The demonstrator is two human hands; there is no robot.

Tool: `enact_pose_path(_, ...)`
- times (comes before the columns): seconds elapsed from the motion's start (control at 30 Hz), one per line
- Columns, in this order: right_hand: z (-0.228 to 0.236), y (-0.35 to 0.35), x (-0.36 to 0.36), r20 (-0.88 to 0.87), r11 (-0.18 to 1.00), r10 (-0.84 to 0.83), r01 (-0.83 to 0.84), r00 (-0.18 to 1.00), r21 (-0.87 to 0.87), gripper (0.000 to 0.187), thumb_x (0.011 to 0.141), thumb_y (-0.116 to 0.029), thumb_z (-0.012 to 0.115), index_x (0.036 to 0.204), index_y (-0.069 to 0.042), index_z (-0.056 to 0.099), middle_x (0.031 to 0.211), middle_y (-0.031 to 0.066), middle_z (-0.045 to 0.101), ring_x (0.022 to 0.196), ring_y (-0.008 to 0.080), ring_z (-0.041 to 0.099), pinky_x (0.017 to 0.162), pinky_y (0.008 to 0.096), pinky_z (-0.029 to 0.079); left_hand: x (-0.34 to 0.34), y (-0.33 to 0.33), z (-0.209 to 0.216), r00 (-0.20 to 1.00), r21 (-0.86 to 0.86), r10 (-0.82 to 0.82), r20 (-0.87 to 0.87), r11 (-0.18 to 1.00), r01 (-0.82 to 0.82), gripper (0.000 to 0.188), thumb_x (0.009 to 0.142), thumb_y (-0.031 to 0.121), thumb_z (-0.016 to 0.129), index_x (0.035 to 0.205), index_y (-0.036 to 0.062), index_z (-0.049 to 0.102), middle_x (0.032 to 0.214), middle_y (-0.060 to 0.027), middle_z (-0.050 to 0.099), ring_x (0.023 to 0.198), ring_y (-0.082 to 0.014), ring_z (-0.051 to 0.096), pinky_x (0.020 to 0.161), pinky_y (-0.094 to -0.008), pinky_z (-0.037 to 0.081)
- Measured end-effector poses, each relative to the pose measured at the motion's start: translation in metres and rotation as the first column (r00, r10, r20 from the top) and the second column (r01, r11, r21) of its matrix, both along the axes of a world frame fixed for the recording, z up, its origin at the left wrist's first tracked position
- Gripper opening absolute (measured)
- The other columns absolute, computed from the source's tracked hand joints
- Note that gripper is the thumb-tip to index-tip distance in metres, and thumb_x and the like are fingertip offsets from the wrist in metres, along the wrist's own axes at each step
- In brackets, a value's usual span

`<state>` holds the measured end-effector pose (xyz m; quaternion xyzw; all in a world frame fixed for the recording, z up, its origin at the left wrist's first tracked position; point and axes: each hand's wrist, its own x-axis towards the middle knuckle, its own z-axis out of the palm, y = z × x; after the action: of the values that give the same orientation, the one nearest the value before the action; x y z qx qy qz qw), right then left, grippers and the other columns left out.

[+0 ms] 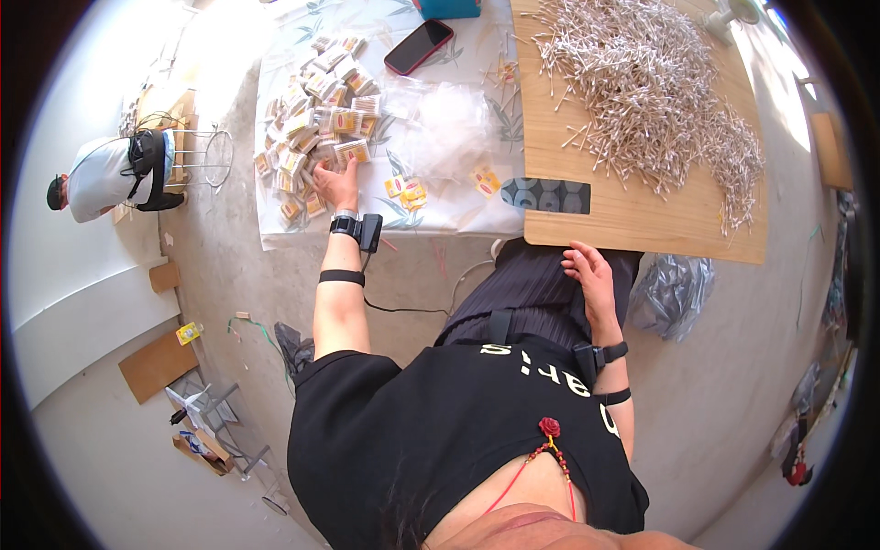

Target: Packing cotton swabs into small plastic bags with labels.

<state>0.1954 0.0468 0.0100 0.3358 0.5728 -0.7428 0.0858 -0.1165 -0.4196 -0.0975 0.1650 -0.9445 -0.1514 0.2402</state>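
My left hand [337, 188] reaches onto the near side of a pile of small clear packets of cotton swabs [312, 115] with yellow, white and red labels. Its thumb and fingers are apart, at the near edge of one packet [351, 151]; no firm grip shows. My right hand [591, 280] hovers at the near edge of a wooden board [587, 231], fingers loosely bent and apart, holding nothing. Loose white cotton swabs [632, 92] lie heaped on that board. A dark slotted plate [545, 195] is set at the board's near left corner.
Clear plastic bags [449, 128] and yellow label cards [406, 191] lie mid-table. A phone [419, 47] and a teal box [447, 7] are behind them. A grey plastic bag [674, 295] rests on the floor at right. Another person [115, 179] bends over at far left.
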Motion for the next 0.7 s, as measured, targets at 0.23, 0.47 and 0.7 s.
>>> enact_pose_path(0.23,0.003,-0.003,-0.002,-0.012,1.0,-0.005,0.005,1.0,0.0,0.035,0.108,-0.019,0.061,0.137,0.002,0.062,0.118,0.0096,0.073,0.099,0.0136,0.069,0.088,0.027,0.056,-0.007,0.003,0.009,0.983,0.39,-0.097,0.156,0.92,0.029,0.057,0.079,0.032,0.089,0.12,0.0007,0.065,0.105,-0.0116,0.074,0.105,-0.0328,0.068,0.098,-0.0473,0.051)
enact_pose_path(0.47,-0.002,-0.002,0.001,0.006,1.0,-0.001,0.001,1.0,0.013,0.034,0.108,-0.018,0.06,0.137,0.001,0.063,0.117,0.0091,0.073,0.099,0.0133,0.069,0.087,0.0267,0.056,-0.004,0.01,0.045,0.981,0.994,-0.16,-0.11,-0.006,0.111,0.019,0.102,0.014,0.07,0.115,0.0003,0.066,0.105,-0.0095,0.075,0.095,-0.0183,0.072,0.09,-0.0325,0.061)
enact_pose_path(0.7,-0.005,-0.003,-0.002,0.002,1.0,0.001,-0.001,1.0,-0.009,0.033,0.109,-0.017,0.06,0.136,0.001,0.063,0.116,0.0083,0.073,0.098,0.0131,0.07,0.087,0.0268,0.056,-0.028,-0.054,0.073,0.979,0.926,-0.112,-0.17,-0.359,0.119,0.027,0.105,0.01,0.06,0.127,-0.0059,0.06,0.113,-0.0164,0.071,0.103,-0.0239,0.07,0.09,-0.0339,0.061)
